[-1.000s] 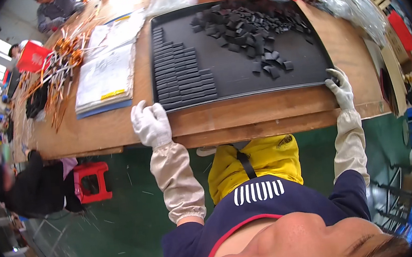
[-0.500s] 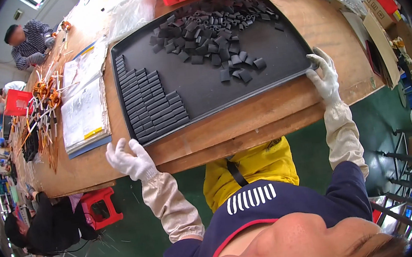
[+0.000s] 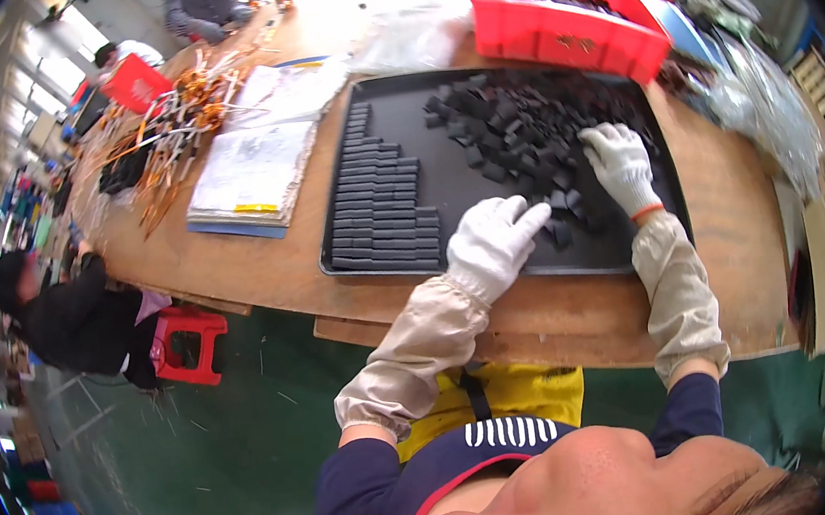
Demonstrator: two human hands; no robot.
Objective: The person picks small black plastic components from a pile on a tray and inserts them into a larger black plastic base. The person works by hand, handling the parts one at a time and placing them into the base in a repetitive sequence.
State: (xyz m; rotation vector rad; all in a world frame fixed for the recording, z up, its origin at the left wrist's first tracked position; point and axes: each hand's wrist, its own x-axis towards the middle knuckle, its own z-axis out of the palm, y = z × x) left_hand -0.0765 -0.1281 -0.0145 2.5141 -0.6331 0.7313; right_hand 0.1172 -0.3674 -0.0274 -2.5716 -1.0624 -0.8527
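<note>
My left hand (image 3: 492,244) rests open on the black tray (image 3: 438,114) at frame centre, grasping nothing. My right hand (image 3: 619,165) lies spread over the loose black pieces (image 3: 509,122); neat rows (image 3: 377,206) sit lower left in the tray.

A factory assembly floor: a long wooden workbench (image 3: 263,273) carries a black tray (image 3: 439,124) of small black parts, a red parts bin (image 3: 560,36), wire bundles (image 3: 168,132) and paperwork (image 3: 252,169). Other workers sit nearby on a green floor (image 3: 203,461).
</note>
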